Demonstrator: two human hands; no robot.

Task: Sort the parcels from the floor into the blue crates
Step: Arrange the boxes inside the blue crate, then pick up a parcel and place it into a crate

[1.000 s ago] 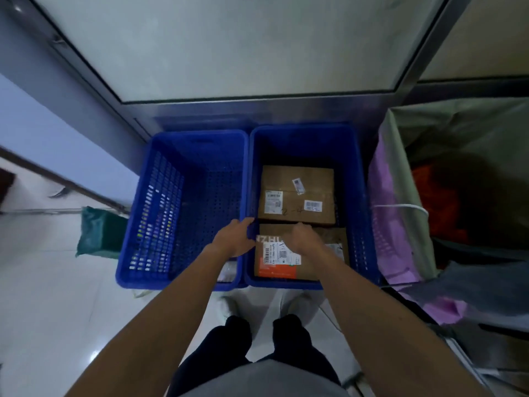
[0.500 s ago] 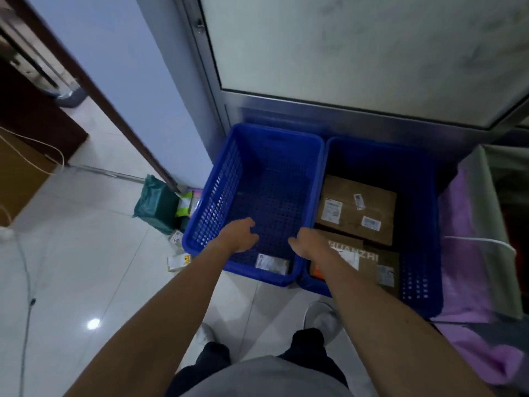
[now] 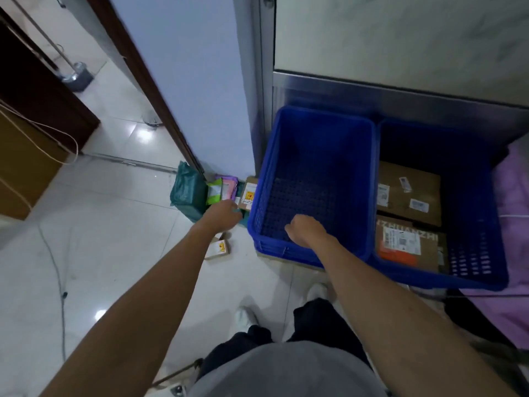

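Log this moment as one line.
left hand: at floor parcels, empty | right hand: over left blue crate, empty | right blue crate: two cardboard boxes

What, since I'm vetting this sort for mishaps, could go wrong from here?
1. The left hand reaches toward a pile packed between wall and left crate; pulling one parcel may spill the rest.
2. The small box lies on the floor near the shoes and could get stepped on.
3. The cable could catch a foot.
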